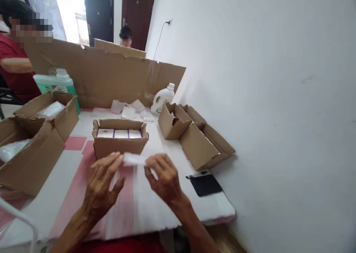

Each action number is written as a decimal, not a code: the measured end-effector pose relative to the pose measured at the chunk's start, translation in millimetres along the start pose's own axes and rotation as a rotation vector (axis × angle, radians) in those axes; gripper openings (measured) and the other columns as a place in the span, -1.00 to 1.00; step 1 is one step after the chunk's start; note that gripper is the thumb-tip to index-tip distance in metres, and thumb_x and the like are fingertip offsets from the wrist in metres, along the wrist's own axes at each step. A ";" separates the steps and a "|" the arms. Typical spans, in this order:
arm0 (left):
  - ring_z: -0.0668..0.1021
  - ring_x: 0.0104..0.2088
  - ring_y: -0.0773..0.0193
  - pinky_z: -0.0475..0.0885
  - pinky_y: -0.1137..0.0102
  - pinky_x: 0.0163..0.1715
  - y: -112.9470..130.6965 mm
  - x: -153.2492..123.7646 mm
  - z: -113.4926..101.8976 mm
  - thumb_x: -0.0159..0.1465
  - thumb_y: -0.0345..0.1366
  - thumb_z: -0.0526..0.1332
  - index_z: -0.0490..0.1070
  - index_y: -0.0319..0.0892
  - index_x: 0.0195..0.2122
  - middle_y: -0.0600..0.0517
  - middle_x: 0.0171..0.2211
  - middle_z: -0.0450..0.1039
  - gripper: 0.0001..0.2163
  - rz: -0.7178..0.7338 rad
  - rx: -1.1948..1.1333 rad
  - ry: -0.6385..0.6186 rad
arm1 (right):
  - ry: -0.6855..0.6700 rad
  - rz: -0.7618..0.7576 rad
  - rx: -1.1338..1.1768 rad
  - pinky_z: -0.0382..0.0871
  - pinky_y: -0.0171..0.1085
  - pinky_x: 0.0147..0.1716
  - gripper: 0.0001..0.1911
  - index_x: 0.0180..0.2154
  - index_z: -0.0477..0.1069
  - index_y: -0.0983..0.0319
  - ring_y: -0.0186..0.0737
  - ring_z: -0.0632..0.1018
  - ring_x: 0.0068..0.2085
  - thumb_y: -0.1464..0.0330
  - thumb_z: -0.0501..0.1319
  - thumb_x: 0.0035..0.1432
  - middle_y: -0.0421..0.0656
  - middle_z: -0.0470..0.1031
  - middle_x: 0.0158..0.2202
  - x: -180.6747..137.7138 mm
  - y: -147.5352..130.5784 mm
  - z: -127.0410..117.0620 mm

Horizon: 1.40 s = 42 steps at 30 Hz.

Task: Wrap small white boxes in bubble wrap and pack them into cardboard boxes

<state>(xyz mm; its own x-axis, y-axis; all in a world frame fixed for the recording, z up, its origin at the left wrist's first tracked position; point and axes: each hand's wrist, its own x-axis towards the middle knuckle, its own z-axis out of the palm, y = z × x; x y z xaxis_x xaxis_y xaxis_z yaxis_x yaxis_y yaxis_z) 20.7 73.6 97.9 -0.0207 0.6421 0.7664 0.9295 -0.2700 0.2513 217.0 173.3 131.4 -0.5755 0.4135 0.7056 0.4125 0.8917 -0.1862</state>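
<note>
A small white strip [135,159], blurred and thin like paper or plastic film, spans the gap between my hands above the table. My right hand [164,177] pinches its right end between thumb and fingers. At the other end, my left hand [101,182] touches the strip with its fingertips; those fingers are stretched out and the thumb stands apart. Just beyond both hands is an open cardboard box [119,145] with a row of white packs [121,133] edged in purple.
Cardboard boxes [36,164] holding clear plastic film stand left, more boxes [201,145] right by the wall. White sheets [130,110], a white jug [164,98] and a green jug [57,83] sit before a cardboard screen [111,71]. A black pouch [205,184] lies right. Two people [16,56] sit beyond.
</note>
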 end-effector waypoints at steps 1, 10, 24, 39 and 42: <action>0.45 0.21 0.00 0.31 0.12 0.17 -4.5 9.9 -6.0 0.33 -0.35 0.21 0.19 -0.10 0.32 -0.18 0.18 0.42 -0.47 -0.039 0.024 0.050 | 0.060 0.009 -0.006 0.34 -0.11 -0.15 -0.86 -0.21 0.42 0.15 -0.07 0.43 -0.21 0.44 0.11 0.37 -0.08 0.49 -0.29 22.0 5.3 -4.0; 0.45 0.19 -0.02 0.31 0.10 0.15 -62.6 61.5 -2.0 0.38 -0.25 0.15 0.34 -0.14 0.20 -0.16 0.16 0.44 -0.63 -0.092 0.179 0.083 | -0.441 -0.107 -0.003 0.37 -0.23 -0.21 -0.91 -0.33 0.55 0.24 -0.12 0.52 -0.20 0.47 0.29 0.25 -0.06 0.55 -0.23 142.5 46.4 68.3; 0.62 -0.33 0.04 0.40 0.13 -0.18 -69.6 96.2 6.2 0.44 0.04 -0.11 0.54 -0.19 -0.37 -0.13 -0.41 0.57 -0.45 -0.075 0.254 -0.576 | -0.781 0.116 0.522 0.28 -0.39 -0.32 -0.89 -0.43 0.63 0.25 -0.31 0.55 -0.36 0.45 0.34 0.12 -0.24 0.61 -0.45 147.6 68.2 86.3; 0.28 0.34 -0.12 0.15 -0.08 0.33 -89.5 -6.2 32.2 0.37 0.18 -0.08 0.13 -0.26 0.37 -0.28 0.33 0.22 -0.28 -0.883 -0.409 0.057 | 0.006 0.852 0.912 0.44 -0.06 -0.04 -0.29 0.02 0.51 0.16 0.01 0.54 0.07 -0.23 -0.01 0.25 -0.03 0.56 0.06 -6.7 64.5 100.7; 0.30 0.34 -0.06 0.16 -0.05 0.34 -76.9 -13.6 48.6 0.35 0.15 0.02 0.11 -0.12 0.38 -0.19 0.36 0.21 -0.33 -0.868 -0.516 0.016 | 0.096 0.847 0.969 0.36 -0.04 0.15 -0.37 0.18 0.40 0.10 0.00 0.44 0.22 -0.14 0.12 0.26 -0.08 0.45 0.21 -28.0 51.4 119.6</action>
<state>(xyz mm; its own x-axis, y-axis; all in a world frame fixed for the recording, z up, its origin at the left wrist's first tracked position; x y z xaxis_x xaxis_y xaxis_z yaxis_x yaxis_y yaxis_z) -32.7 120.6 39.3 -0.6224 0.7557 0.2040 0.3182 0.0062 0.9480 169.9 229.6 20.3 -0.3183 0.9338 0.1632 -0.0790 0.1455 -0.9862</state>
